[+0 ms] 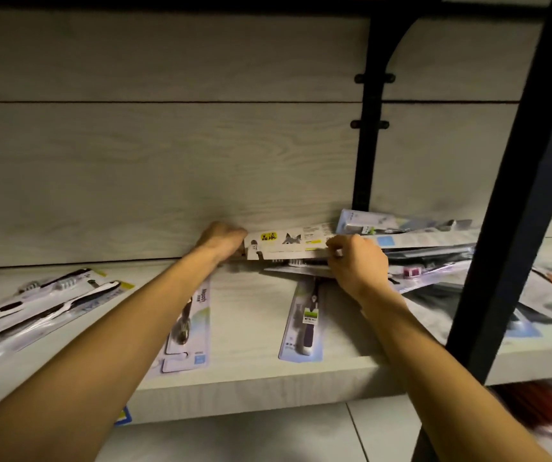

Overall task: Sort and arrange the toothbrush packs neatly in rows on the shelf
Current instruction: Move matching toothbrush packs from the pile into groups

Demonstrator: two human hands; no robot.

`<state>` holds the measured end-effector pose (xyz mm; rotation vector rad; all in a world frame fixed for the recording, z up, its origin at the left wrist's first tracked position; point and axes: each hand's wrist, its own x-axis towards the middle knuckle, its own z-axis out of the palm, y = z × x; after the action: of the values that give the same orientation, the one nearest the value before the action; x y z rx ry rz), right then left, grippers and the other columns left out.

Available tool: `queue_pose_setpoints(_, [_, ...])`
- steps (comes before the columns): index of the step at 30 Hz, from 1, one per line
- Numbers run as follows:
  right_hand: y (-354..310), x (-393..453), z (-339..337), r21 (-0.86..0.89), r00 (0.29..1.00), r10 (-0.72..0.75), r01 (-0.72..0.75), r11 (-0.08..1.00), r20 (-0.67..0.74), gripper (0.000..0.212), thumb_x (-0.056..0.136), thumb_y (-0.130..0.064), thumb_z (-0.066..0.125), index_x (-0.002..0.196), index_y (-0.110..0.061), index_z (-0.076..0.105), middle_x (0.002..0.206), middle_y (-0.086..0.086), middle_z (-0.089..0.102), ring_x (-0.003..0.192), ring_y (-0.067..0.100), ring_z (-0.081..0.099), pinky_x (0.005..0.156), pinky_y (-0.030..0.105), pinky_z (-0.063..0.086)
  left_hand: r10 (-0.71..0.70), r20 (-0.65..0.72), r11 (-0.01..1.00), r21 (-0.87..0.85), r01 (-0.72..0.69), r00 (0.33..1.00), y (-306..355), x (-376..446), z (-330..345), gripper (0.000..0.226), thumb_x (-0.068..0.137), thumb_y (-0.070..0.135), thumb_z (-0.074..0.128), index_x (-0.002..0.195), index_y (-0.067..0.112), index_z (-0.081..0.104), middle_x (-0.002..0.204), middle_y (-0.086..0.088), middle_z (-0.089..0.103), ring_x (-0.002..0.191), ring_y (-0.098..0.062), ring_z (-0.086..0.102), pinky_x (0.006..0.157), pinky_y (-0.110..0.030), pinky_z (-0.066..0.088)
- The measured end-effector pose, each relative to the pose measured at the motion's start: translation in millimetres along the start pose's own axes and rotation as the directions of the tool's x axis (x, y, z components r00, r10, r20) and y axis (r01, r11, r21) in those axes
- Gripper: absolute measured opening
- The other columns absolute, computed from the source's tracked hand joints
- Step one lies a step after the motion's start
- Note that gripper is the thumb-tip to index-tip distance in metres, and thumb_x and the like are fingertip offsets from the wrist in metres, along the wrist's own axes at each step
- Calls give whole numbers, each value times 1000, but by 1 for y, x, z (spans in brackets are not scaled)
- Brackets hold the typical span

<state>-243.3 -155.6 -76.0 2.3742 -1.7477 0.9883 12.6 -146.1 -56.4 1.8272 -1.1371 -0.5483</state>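
White toothbrush pack [288, 245] gripped at ends by left hand [222, 240], right hand [356, 261].

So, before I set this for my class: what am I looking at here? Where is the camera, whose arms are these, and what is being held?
There is no machine here. One camera, worn on a person's head, looks forward and down at their own bare arms. The left hand and right hand each have a grip on one end of a long white toothbrush pack, held flat against the back wall above the pale wooden shelf. More packs lie on the shelf: two dark brushes at far left, single packs near the middle, and a jumbled heap on the right.
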Motion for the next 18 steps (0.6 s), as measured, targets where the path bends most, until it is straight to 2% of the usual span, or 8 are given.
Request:
queue_pose_setpoints(2, [0,1,0,8,999,-8,8,1000,38,31,90,-25,61,119,-22,69,117,11,70,108,36,62,90,42,51,-32,-1,999,-37,32,999,0,6,4,25,85,29,60,83,9,75,68,-2,75,64,-17,73,61,-26,52])
queue_pose_setpoints(4, [2,3,0,2,999,-1,1,1000,53,34,90,-29,61,123,-22,67,122,11,68,114,36,59,94,42,47,-51,3,995,-89,51,999,1,10,7,16,85,23,66,79,11,73,65,-3,73,60,-18,70,68,-35,59])
queue_pose_setpoints(6, [5,5,2,-14,998,3,-3,1000,66,35,92,-29,59,126,-27,65,125,10,67,117,34,56,96,41,43,-39,16,994,-98,40,999,0,11,8,12,83,19,75,74,13,71,61,-3,70,58,-17,66,71,-35,58])
queue_pose_setpoints(8, [5,6,3,-23,997,-5,7,1000,79,37,94,-30,58,130,-29,62,128,8,65,120,32,54,98,41,41,-13,33,992,-126,18,999,0,12,5,8,82,16,79,79,12,73,65,-5,69,55,-15,64,67,-31,55])
queue_pose_setpoints(10, [5,7,4,-28,996,-5,7,1000,84,37,95,-31,58,131,-27,60,129,8,65,120,31,54,99,42,40,-10,36,985,-174,16,999,0,12,-4,7,83,13,78,88,8,75,78,-9,73,55,-14,67,64,-28,56])
queue_pose_setpoints(13, [3,7,5,-72,998,-10,14,997,56,28,98,-29,54,123,-27,65,121,8,68,113,32,57,94,40,38,-18,47,968,-249,30,999,-1,8,-24,13,88,9,73,100,3,73,95,-15,75,71,-20,71,72,-34,61])
queue_pose_setpoints(16, [-1,4,5,-120,998,-70,70,990,1,26,102,-28,48,112,-27,71,107,7,72,101,31,61,89,37,34,39,-5,966,-255,-39,999,-7,-1,-50,8,92,8,69,99,5,71,98,-14,72,78,-21,67,56,-27,60])
queue_pose_setpoints(18, [-3,2,3,-109,992,-119,113,988,-52,26,102,-25,49,112,-26,73,103,7,73,97,30,63,92,38,36,69,-83,960,-266,-89,994,-12,-8,-68,14,94,8,66,107,3,68,98,-15,70,81,-24,66,58,-31,59])
